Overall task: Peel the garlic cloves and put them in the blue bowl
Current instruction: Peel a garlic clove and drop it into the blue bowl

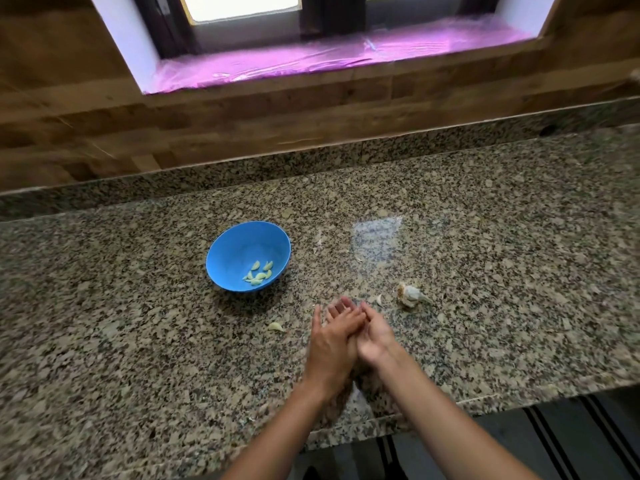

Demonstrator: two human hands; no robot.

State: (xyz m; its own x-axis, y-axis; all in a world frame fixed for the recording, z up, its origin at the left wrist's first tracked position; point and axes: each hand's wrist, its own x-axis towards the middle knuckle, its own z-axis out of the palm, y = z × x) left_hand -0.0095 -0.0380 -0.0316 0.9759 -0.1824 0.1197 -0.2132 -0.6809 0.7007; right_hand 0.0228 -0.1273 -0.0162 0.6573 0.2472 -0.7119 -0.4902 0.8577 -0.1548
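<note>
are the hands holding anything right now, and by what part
Cannot be told. The left hand and right hand are pressed together with straight fingers over the counter; anything between the palms is hidden.

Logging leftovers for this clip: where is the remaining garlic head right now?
In the head view, the garlic head lies on the granite counter, just right of and beyond the hands, well right of the blue bowl.
</note>
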